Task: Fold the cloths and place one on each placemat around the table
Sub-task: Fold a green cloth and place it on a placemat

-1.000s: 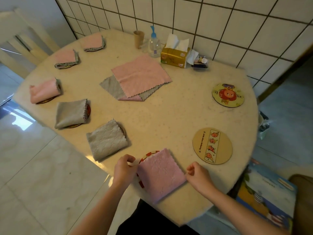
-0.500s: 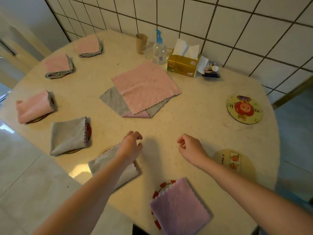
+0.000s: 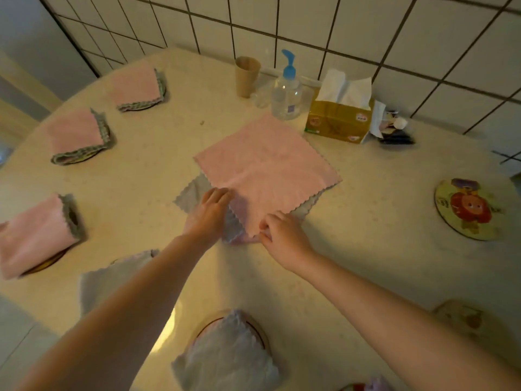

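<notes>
Five folded cloths (image 3: 76,135) on placemats, a sixth barely visible (bottom edge); two bare placemats (image 3: 469,208); one unfolded stack (image 3: 267,170).

Rear wall (image 3: 352,26) faced with white square tiles, dark grout lines — surface intact where visible. Round table (image 3: 158,170) of pale speckled stone stands hard against it. Pale glossy floor tiles (image 3: 17,337) visible at lower left. Lighting warm and dim — bright reflection on the near table edge.
</notes>
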### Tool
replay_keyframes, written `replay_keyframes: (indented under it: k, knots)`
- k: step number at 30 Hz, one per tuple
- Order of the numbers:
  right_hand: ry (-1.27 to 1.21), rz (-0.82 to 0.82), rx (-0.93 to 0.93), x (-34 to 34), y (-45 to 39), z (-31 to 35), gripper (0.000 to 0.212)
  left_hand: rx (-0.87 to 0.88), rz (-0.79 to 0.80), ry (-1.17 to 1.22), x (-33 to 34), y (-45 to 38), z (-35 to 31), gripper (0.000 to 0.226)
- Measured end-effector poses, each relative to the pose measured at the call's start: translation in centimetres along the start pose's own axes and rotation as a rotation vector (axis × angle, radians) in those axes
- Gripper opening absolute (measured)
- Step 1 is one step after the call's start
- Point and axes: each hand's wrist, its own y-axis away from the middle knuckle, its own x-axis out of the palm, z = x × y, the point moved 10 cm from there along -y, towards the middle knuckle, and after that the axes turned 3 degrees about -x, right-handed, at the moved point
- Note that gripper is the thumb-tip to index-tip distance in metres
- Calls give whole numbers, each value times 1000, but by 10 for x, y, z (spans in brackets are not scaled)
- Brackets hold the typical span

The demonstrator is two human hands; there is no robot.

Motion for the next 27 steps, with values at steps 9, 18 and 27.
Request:
replay_keyframes:
  k: [9,18,27]
  knots:
    - [241,128,98,34,-33,12,60,241,168,-141,21,-21,11,62]
    - [-260,-193,-21,-46,-41,31,7,145,-25,85,-13,-60,16,57]
    - [-526,-311,-24,-150,-5,-3,10,13,-281,226,-95,-87,-3,32]
